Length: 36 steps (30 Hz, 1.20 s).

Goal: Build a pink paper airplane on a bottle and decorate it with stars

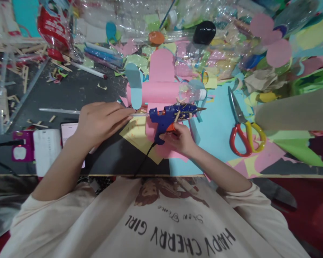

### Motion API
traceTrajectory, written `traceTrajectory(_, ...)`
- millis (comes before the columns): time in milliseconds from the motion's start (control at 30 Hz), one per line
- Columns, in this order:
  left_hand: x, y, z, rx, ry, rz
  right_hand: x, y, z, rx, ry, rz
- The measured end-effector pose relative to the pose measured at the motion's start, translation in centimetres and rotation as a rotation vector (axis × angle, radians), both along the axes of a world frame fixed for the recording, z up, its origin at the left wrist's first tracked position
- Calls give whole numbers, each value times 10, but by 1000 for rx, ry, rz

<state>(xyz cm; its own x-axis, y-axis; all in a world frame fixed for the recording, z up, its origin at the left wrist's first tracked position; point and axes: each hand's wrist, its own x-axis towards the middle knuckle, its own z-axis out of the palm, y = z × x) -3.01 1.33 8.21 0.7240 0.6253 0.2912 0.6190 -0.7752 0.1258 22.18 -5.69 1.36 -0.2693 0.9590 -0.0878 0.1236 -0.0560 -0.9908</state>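
Observation:
My right hand [179, 138] is closed round the handle of a blue glue gun [168, 116] with an orange trigger, its nozzle pointing right. My left hand [101, 120] pinches a clear glue stick [140, 115] that enters the back of the gun. Just behind the gun lies a pink paper roll [157, 91] with light blue paper wings and a clear plastic bottle [192, 92] at its right end. A small wooden stick rests across the gun's top.
Scissors [243, 130] with red and yellow handles lie on blue paper to the right. A phone [68, 130] and a white box [45, 148] sit at the near left. Coloured paper scraps, markers [102, 55], wooden sticks and plastic bottles crowd the far side. A brown cardboard tube [293, 111] lies right.

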Motion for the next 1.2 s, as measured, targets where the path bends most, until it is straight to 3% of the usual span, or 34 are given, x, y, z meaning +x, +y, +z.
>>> traceTrajectory(100, 3, -3, -4, -141, -40, 106, -1, 1, 0, -29, 44, -41)
traceTrajectory(167, 5, -10, -6, -221, -205, 151, -1, 1, -1, -47, 72, -71)
traceTrajectory(300, 17, -42, -10, -136, -657, 231, -3, -1, -4, -78, 93, -117)
traceTrajectory(433, 43, -64, -18, -565, -647, 293, -3, -2, -7, -45, 104, -96)
traceTrajectory(567, 78, -61, -30, -940, -752, 307, 0, 0, -6, -30, 153, 6)
traceTrajectory(700, 105, -61, -37, -1302, -908, 433, 5, 1, -7, -47, 216, 138)
traceTrajectory(833, 112, -68, -37, -1247, -1035, 514, 2, -1, -11, -82, 252, 178)
traceTrajectory(1000, 86, -66, -32, -1024, -1125, 615, 1, -1, -6, -73, 306, 121)
traceTrajectory(1100, 61, -61, -26, -1003, -1143, 684, 10, 3, 3, -57, 258, -8)
traceTrajectory(1200, 44, -62, -27, -983, -1126, 682, 24, 10, 8, 153, 151, -253)
